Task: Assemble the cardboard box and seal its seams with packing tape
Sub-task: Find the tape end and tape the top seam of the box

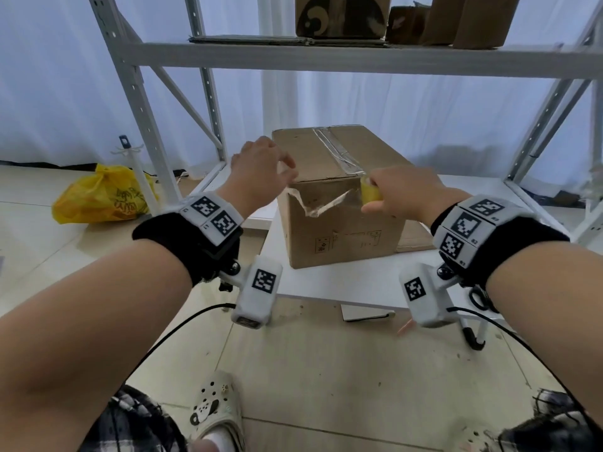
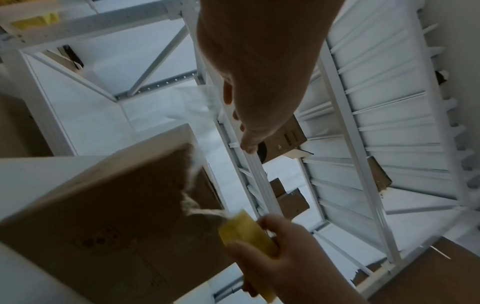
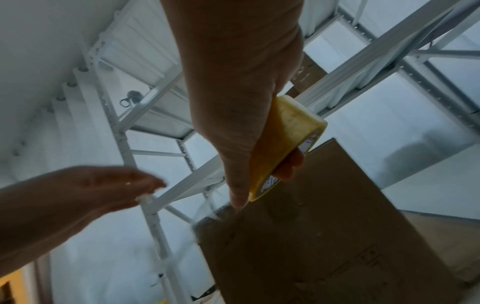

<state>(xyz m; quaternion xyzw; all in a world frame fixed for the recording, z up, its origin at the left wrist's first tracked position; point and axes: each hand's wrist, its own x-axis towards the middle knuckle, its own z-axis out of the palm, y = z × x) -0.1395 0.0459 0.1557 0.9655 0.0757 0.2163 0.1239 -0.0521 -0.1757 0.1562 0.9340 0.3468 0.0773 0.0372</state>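
Standing closed on a white table (image 1: 359, 285), the cardboard box (image 1: 342, 223) shows a strip of clear tape along its top seam. Its far sides and base are out of sight; printed marks low on the near face are too small to read.

Right hand (image 1: 408, 190) — at the box's top front edge, fingers curled round the yellow tape roll (image 1: 370, 194). Most of the roll is covered by the hand in the head view; the right wrist view shows its rim and a printed core, lettering illegible.

Loose tape strip (image 1: 321, 203) — runs crumpled from the roll across the upper front face towards the box's left corner. How much of it is stuck down cannot be told.

Left hand (image 1: 261, 168) — beside the box's upper left corner, fingers relaxed and slightly spread, holding nothing. Blurred, so whether the fingertips touch the cardboard cannot be told.

Surroundings:
- White metal shelving (image 1: 326, 57) behind and above the box, with further cardboard boxes (image 1: 342, 16) on its upper shelf, cut off by the frame top.
- Yellow plastic bag (image 1: 104, 197) on the floor, left, well apart from the table.
- White curtain behind the shelving.
- Flat cardboard sheet (image 1: 416, 236) on the table, partly hidden behind the box's right side.
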